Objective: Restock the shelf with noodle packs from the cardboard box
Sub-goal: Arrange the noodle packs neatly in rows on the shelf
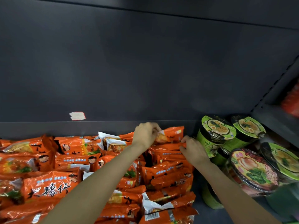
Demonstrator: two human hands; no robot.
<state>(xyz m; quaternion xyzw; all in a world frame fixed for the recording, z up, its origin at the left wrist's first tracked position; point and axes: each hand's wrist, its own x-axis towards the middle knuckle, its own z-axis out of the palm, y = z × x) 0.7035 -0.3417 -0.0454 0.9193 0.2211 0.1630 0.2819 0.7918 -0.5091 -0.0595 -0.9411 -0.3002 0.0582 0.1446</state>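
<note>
Far left: the dark shelf [97, 129] carries a dense pile of orange noodle packs [48, 188], lying flat and overlapping in several layers from the left edge to past the middle. Black brush lettering and a cartoon face show on several wrappers. A few packs show white sealed ends and one at the lower front shows a barcode.

Above the pile, a torn white label [77, 116] is stuck to the dark back panel [145, 62], just above the shelf's rear lip.

Centre: the left hand [146, 135] reaches in over the pile to the back row. Its fingers are curled and pinch the upper left end of one orange pack [172, 135], which stands on edge against the rear lip, tilted slightly.

Just right of it, the right hand [192, 148] has its fingers curled onto the right end of a pack [168, 147] lying directly below the raised one, at the right edge of the pile.

Right: green noodle cups [216, 128] stand stacked just beside the right hand, some tilted, lids facing the camera. A bowl with a dark, pink-and-green lid [252, 172] sits in front of them.

Far right: a perforated upright [275, 83] divides off a neighbouring bay holding blurred red goods [291, 101].

The cardboard box is out of view.
</note>
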